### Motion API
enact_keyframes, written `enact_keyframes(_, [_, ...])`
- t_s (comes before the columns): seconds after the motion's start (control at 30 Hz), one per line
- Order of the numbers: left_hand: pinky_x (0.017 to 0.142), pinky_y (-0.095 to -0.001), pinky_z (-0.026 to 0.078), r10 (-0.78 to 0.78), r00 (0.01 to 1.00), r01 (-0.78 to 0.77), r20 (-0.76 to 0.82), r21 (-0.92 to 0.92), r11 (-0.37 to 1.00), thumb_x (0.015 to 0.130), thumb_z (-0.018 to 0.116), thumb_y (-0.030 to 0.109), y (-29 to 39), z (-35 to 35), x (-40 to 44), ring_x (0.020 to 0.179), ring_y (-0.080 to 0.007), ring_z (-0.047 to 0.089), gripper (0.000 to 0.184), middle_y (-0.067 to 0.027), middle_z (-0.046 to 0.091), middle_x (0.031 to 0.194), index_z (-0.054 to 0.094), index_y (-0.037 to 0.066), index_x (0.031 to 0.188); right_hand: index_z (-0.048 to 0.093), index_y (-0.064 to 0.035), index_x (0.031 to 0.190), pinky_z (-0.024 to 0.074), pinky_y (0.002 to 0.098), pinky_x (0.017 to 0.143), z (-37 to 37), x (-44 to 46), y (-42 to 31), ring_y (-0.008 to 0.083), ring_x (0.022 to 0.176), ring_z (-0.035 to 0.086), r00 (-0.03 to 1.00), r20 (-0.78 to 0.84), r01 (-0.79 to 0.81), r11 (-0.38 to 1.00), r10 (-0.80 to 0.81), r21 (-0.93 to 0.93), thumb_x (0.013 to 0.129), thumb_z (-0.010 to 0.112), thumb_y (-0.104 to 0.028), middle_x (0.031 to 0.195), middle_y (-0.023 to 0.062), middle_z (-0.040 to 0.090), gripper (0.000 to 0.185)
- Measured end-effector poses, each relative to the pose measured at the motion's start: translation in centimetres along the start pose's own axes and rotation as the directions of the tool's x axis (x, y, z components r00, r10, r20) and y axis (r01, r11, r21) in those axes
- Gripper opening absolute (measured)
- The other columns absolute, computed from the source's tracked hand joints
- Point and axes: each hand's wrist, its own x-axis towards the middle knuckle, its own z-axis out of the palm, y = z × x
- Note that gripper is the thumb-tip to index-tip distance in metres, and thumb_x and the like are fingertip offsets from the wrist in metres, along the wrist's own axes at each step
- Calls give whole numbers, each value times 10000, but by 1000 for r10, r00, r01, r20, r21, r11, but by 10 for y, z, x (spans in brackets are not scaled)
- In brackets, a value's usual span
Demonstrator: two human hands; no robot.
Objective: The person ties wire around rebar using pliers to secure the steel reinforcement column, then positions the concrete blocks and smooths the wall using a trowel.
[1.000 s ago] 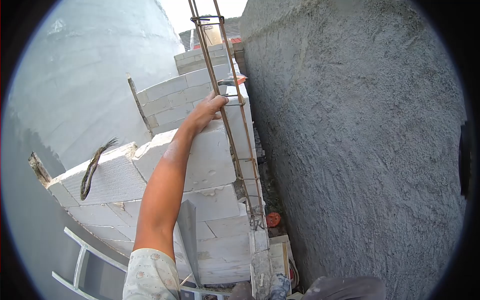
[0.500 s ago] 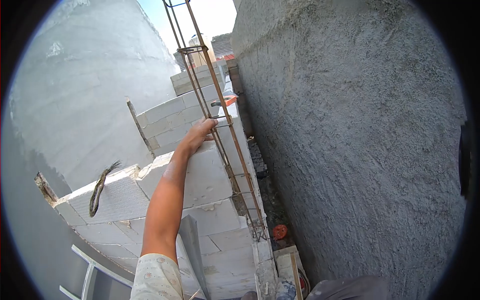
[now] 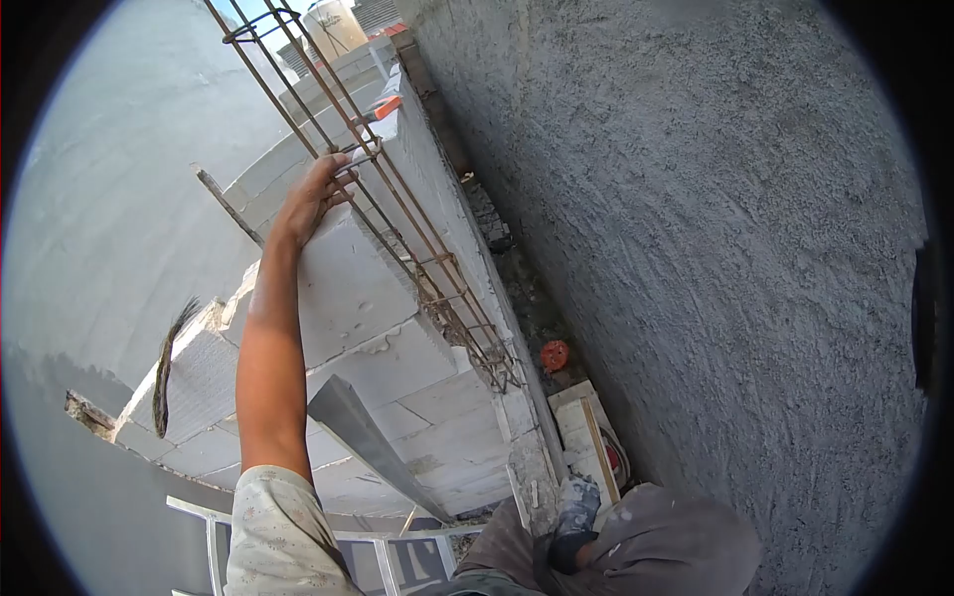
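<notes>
My left hand [image 3: 320, 189] is closed around a bar of the upright rebar cage [image 3: 438, 259], just above the top corner of a white block wall [image 3: 353, 278]. The cage leans to the upper left, its foot by the wall's end. Close beyond my hand, a tool with an orange part [image 3: 384, 107] lies on top of the far stretch of wall. My right hand is out of view.
A rough grey rendered wall [image 3: 696, 248] rises at the right, with a narrow gap beside the blocks. A grey metal profile [image 3: 368, 437] leans against the blocks. A dark strand bundle [image 3: 169, 368] hangs over the wall's left part. My foot [image 3: 576, 507] and a light metal frame [image 3: 388, 561] show below.
The view has tilted down and turned, so my legs and foot now show. My left hand stays at the cage, its fingers now more visibly around the bar.
</notes>
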Motion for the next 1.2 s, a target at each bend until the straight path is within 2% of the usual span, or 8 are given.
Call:
enact_keyframes(0.37, [1072,-352,380,7,1000,-5,-26,81,997,1023,354,463,1,4,2,1317,-246,468,597,-143,460,1440,328,54,1457,513,16,1314,500,314,700,7,-12,0,173,764,582,997,-79,-22,1000,23,15,769,572,-10,899,85,587,549])
enact_keyframes(0.7, [1011,-320,423,23,1000,-21,-20,98,995,973,493,461,1,3,3,1198,-217,534,553,-89,529,1330,461,84,1377,519,19,1307,500,315,711,22,-25,26,176,780,584,985,-160,-64,998,67,21,766,576,-4,911,88,588,545])
enact_keyframes(0.77, [1037,-328,405,3,1000,1,-31,124,992,977,465,494,-1,1,7,1227,-224,523,588,-96,514,1365,440,91,1404,520,19,1306,501,315,713,21,-27,29,177,783,585,983,-174,-64,998,66,15,766,577,-3,914,88,588,544])
enact_keyframes(0.8, [1009,-309,408,24,999,-20,-39,103,995,887,576,551,-1,2,5,1172,-180,541,618,-69,557,1277,530,126,1332,521,19,1305,501,315,714,19,-24,29,177,784,585,982,-178,-63,998,64,10,765,578,-2,915,88,588,544])
enact_keyframes(0.87, [994,-316,411,56,998,-52,-32,110,993,896,541,572,-8,-2,13,1153,-188,554,605,-66,560,1251,560,128,1307,522,20,1304,501,315,716,20,-27,28,178,788,585,982,-174,-67,998,66,0,765,578,-1,917,89,588,543])
enact_keyframes(0.9, [1139,-469,313,51,999,-50,-2,195,979,1016,339,482,-15,-14,22,1363,-334,390,685,-250,377,1466,257,1,1495,522,20,1304,501,315,717,18,-27,28,178,789,585,982,-176,-68,998,66,-3,764,579,0,919,89,588,543])
enact_keyframes(0.97, [1084,-436,375,70,997,-65,-14,239,969,1001,349,552,-22,-24,37,1288,-302,483,719,-213,442,1418,262,50,1507,524,20,1302,501,315,719,16,-26,25,178,792,586,982,-174,-73,997,71,-3,764,580,1,921,90,588,542])
enact_keyframes(1.2, [1067,-423,387,66,998,-60,-22,217,974,1006,353,536,-31,-24,45,1242,-289,522,674,-186,495,1377,329,61,1484,528,22,1298,502,315,726,11,-20,20,181,803,587,981,-181,-71,997,69,-6,762,582,5,930,91,589,539])
